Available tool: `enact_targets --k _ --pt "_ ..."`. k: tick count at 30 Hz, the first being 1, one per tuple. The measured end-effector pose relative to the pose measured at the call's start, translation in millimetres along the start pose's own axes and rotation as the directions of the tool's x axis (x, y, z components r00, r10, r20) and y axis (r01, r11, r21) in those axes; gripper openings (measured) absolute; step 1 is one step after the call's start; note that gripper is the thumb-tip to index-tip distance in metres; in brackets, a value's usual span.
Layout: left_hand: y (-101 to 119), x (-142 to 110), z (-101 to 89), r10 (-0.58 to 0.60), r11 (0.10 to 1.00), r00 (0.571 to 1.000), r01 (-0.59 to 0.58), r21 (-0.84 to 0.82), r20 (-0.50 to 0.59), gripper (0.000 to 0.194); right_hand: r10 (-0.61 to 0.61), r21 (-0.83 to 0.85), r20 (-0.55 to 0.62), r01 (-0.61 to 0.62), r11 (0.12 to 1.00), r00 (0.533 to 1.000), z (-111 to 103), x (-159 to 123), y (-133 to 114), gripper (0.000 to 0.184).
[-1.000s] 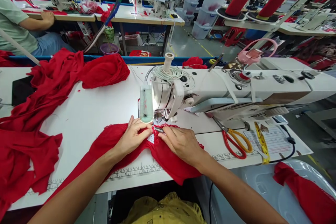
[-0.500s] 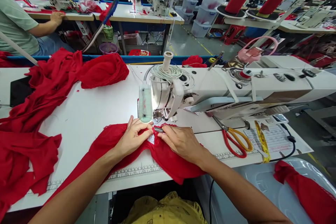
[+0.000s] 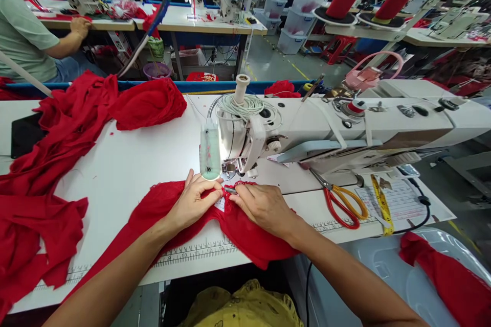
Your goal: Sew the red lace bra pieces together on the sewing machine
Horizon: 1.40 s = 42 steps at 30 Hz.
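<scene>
A red fabric piece (image 3: 253, 235) with gathered edging lies across the table's front, below the sewing machine (image 3: 249, 143). My left hand (image 3: 195, 199) pinches its upper edge between thumb and fingers, just under the lit lamp cover (image 3: 210, 150). In my right hand (image 3: 264, 207) is a small metal-tipped tool (image 3: 230, 190); its tip points left at the fabric edge, and the fingers hide the rest of it. A white label-like patch (image 3: 220, 203) shows on the cloth between my hands. The presser foot area sits just beyond them.
Orange-and-red-handled scissors (image 3: 343, 207) lie at the right, beside a yellow tape measure (image 3: 381, 204) and a written sheet (image 3: 408, 204). Red cloth (image 3: 57, 143) is heaped at the left. A plastic tub (image 3: 368, 260) stands at the lower right. Another person (image 3: 28, 36) sits at the far left.
The view has shifted very slightly. Both hands stay in nearly the same place on the red fabric, and the metal-tipped tool remains at its edge.
</scene>
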<state>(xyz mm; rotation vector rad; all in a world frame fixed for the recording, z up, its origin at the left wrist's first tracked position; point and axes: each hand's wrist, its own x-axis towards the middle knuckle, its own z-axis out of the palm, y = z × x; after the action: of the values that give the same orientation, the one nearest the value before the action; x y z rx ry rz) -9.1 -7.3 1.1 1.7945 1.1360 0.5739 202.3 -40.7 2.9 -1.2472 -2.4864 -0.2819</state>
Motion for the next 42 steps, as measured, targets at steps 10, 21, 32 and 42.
enact_targets --k 10,21,32,42 --pt "1 0 -1.8 0.029 0.999 1.000 -0.028 0.029 -0.012 0.025 -0.025 -0.063 -0.047 0.022 0.998 0.999 -1 0 1 0.036" --pt "2 0 -2.1 0.023 0.999 1.000 -0.022 0.043 -0.013 0.026 -0.013 -0.035 -0.057 0.011 0.999 0.998 1 -2 0 0.035" --pt "2 -1 -1.7 -0.015 0.999 1.000 0.014 -0.046 -0.008 0.028 0.122 0.075 0.020 -0.123 0.989 0.992 -8 -5 -4 0.036" --pt "-2 -2 -3.3 -0.005 0.997 1.000 0.007 -0.080 0.025 0.021 0.359 0.315 0.296 -0.445 0.838 0.885 -1 -8 -26 0.026"
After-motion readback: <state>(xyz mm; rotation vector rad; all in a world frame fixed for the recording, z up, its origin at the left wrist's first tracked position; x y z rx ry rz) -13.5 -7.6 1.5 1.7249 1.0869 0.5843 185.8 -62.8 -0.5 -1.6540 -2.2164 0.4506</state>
